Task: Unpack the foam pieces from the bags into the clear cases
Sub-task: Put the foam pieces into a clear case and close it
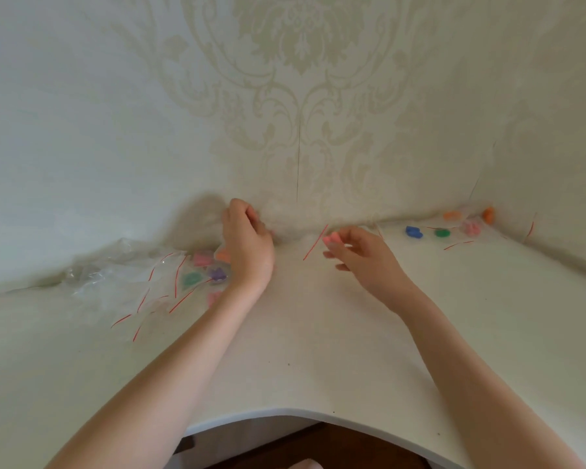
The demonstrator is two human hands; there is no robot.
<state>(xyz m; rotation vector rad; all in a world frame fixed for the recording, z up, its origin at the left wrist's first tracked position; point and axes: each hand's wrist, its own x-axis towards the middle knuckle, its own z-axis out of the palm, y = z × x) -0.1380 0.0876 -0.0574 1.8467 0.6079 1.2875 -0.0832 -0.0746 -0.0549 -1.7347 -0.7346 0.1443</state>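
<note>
My right hand (pixel 362 257) pinches a pink foam piece (pixel 333 237) between thumb and fingertips, just above the white table near the wall. Beside that piece runs the red zip strip of a small clear bag (pixel 315 247). The bag stretches left toward my left hand (pixel 247 247), whose fingers are curled round its faint far end. To the left lies a pile of clear bags (pixel 126 282) with foam pieces inside: pink (pixel 202 258), orange (pixel 222 255), green (pixel 191 279) and purple (pixel 218 274).
At the back right, loose foam pieces sit by the wall: blue (pixel 414 232), green (pixel 442 232), orange (pixel 451 215), pink (pixel 472 227) and another orange (pixel 487 214), among faint clear plastic. The table's curved front edge (pixel 285 412) is close to my body.
</note>
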